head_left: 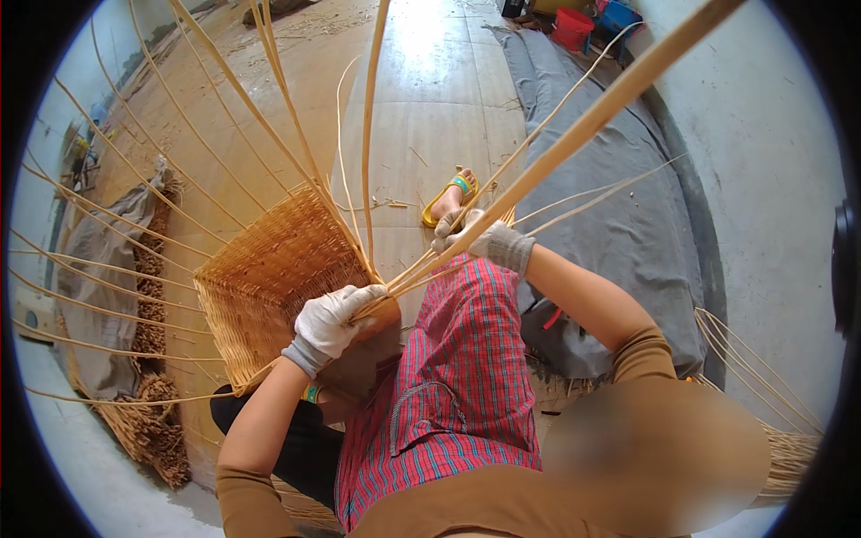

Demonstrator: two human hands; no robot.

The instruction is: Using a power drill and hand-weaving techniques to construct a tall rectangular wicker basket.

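Observation:
A square woven wicker basket (256, 255) leans at my left, its open inside toward me. Long pale wicker rods fan out from its rim, up and to the left. My left hand (327, 325), in a white work glove, is closed on the basket's near right corner, where several rods come together. My right hand (491, 242), also gloved, grips a bundle of wicker rods (417, 273) running from that corner. One thick rod (592, 117) passes by this hand toward the upper right. The right fingertips are partly hidden by the rods.
Grey cloth (596, 206) covers a long heap along the right wall. Bundled rods (152, 430) lie at the left under a sheet, with more (789, 457) at the lower right. A red bucket (572, 29) stands far back. Plant scraps litter the tiled floor (421, 134).

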